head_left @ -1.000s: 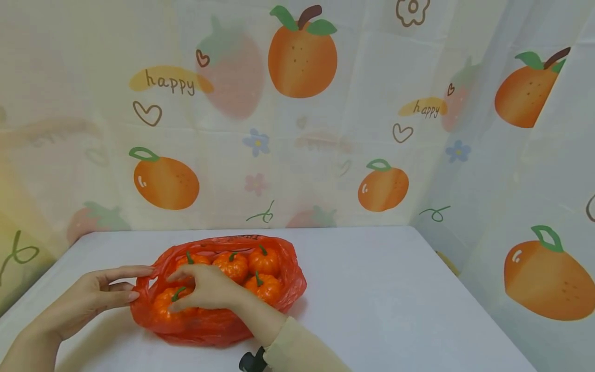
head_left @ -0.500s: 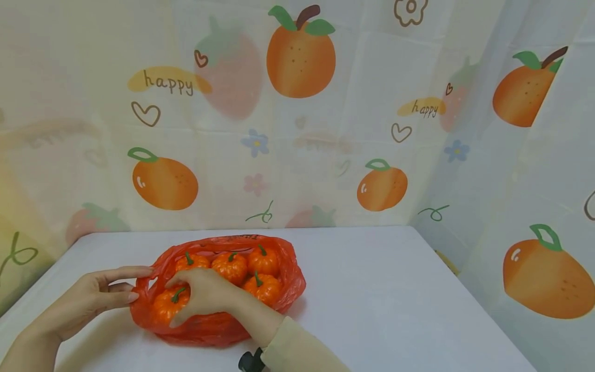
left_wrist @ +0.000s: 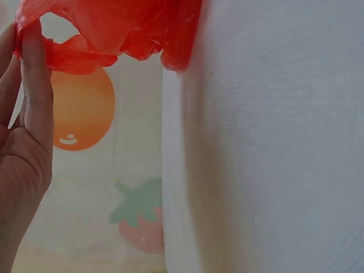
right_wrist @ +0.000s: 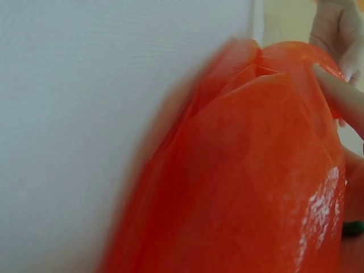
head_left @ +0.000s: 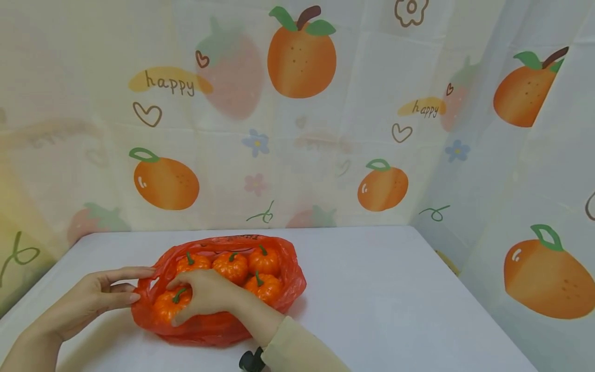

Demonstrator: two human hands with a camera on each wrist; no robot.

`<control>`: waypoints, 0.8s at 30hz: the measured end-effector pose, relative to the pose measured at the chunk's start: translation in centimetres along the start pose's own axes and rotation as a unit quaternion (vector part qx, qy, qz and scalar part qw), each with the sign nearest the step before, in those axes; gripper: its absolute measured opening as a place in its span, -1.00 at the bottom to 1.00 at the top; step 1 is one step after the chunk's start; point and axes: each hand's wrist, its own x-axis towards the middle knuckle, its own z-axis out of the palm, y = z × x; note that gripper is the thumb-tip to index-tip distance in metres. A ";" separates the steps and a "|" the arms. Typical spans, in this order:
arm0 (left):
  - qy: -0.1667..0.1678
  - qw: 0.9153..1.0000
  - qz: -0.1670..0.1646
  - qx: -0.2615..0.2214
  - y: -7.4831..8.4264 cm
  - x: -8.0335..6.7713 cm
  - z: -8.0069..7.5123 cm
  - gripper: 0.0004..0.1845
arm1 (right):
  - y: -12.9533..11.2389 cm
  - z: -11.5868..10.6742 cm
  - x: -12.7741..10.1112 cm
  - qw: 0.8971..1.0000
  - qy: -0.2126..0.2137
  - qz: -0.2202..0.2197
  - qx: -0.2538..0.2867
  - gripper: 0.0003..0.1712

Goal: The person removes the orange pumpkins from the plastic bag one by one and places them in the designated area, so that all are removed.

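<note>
A red plastic bag (head_left: pixel 209 333) lies spread open on the table with several small orange pumpkins (head_left: pixel 231 267) inside, green stems upward. My left hand (head_left: pixel 85 302) pinches the bag's left edge by a loop of plastic. In the left wrist view, the fingertips of that hand (left_wrist: pixel 31 136) hold the thin red film (left_wrist: pixel 125 28). My right hand (head_left: pixel 209 294) reaches into the bag and grips the front-left pumpkin (head_left: pixel 168 306), index finger behind it and thumb in front. The bag's wall (right_wrist: pixel 256 165) covers much of the right wrist view, hiding most of the pumpkin.
The white tabletop (head_left: pixel 386 299) extends right of the bag. A pale curtain (head_left: pixel 307 139) printed with fruit, flowers and hearts hangs behind the table and along its sides. A black wrist camera (head_left: pixel 252 360) sits below the right sleeve.
My right hand has sunk slightly and settled round the front-left pumpkin, uncovering more of the pumpkin behind it. The left hand keeps its hold on the bag in the same place.
</note>
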 end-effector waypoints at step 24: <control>0.017 0.999 0.014 0.032 -0.1 -0.1 0.2 -0.52 | -0.1 -1.2 -0.7 0.998 0.055 -0.015 0.026 -0.28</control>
